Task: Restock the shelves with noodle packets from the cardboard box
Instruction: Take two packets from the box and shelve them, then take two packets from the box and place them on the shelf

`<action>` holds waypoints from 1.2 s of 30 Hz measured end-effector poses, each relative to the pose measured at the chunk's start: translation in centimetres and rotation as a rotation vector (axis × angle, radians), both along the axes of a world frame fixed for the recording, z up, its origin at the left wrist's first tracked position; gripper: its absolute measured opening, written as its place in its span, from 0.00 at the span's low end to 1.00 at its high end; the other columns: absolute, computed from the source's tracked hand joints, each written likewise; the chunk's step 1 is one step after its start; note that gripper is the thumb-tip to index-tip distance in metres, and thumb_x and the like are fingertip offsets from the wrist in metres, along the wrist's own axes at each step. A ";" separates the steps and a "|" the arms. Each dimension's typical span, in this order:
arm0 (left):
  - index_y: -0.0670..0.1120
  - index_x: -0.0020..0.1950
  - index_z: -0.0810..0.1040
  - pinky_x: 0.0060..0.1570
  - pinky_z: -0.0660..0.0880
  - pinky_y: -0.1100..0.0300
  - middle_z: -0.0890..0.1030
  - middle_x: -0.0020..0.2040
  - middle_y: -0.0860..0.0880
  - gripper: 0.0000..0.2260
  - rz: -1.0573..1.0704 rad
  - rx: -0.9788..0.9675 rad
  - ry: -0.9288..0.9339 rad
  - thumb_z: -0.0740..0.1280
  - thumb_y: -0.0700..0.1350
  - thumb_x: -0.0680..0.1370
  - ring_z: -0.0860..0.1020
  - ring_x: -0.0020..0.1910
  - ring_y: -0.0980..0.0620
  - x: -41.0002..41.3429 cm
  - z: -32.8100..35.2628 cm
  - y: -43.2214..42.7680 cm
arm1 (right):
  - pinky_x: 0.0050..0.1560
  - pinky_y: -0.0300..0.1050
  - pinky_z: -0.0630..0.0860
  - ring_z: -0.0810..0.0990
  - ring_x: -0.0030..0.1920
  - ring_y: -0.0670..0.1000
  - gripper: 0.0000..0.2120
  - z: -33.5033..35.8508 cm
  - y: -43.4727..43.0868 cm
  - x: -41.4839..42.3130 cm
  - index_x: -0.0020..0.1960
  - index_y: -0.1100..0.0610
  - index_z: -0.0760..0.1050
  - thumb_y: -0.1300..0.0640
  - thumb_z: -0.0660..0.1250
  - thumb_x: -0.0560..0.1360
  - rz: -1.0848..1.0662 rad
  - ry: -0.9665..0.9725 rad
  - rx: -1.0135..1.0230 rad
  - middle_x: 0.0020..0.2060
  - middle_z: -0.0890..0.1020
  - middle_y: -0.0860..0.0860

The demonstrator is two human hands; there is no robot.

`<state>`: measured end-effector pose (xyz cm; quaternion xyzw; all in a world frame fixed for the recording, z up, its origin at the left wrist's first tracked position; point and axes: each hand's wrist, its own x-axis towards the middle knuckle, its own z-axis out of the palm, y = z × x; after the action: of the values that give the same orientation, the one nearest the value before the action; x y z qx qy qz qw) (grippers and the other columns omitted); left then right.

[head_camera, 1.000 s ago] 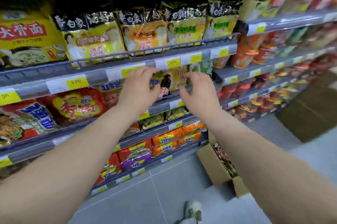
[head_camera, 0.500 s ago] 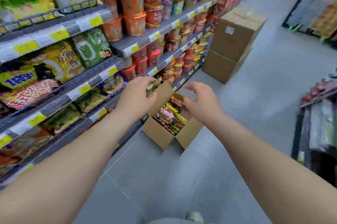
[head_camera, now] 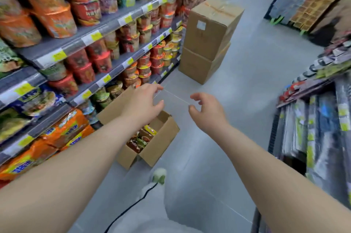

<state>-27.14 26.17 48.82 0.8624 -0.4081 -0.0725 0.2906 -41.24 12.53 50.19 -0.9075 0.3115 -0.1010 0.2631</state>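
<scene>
Both hands are empty with fingers loosely spread: the left hand point(head_camera: 141, 102) above the open cardboard box point(head_camera: 146, 136), the right hand point(head_camera: 207, 110) over bare floor point(head_camera: 237, 99). On the floor beside the shelves point(head_camera: 106, 29), the box runs lengthwise away from the camera toward the upper right, noodle packets point(head_camera: 141, 140) standing inside, their print too blurred to read. Two sealed cartons point(head_camera: 209, 42) are stacked further along.

Noodle packets point(head_camera: 141, 140) lie in the cardboard box point(head_camera: 159, 145) on the floor point(head_camera: 237, 99) beside the shelves point(head_camera: 106, 31).
</scene>
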 end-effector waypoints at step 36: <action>0.49 0.64 0.74 0.55 0.68 0.60 0.76 0.60 0.50 0.18 0.898 0.064 0.137 0.67 0.44 0.75 0.74 0.60 0.49 25.3 -4.1 -35.9 | 0.55 0.46 0.72 0.76 0.57 0.55 0.15 -3.4 -42.7 42.2 0.60 0.59 0.76 0.59 0.65 0.74 0.907 0.095 0.016 0.56 0.79 0.55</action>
<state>-1.85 -9.76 44.73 0.9557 0.0288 -0.0089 0.2929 0.94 -30.20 46.84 -0.9538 -0.1048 0.0686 0.2732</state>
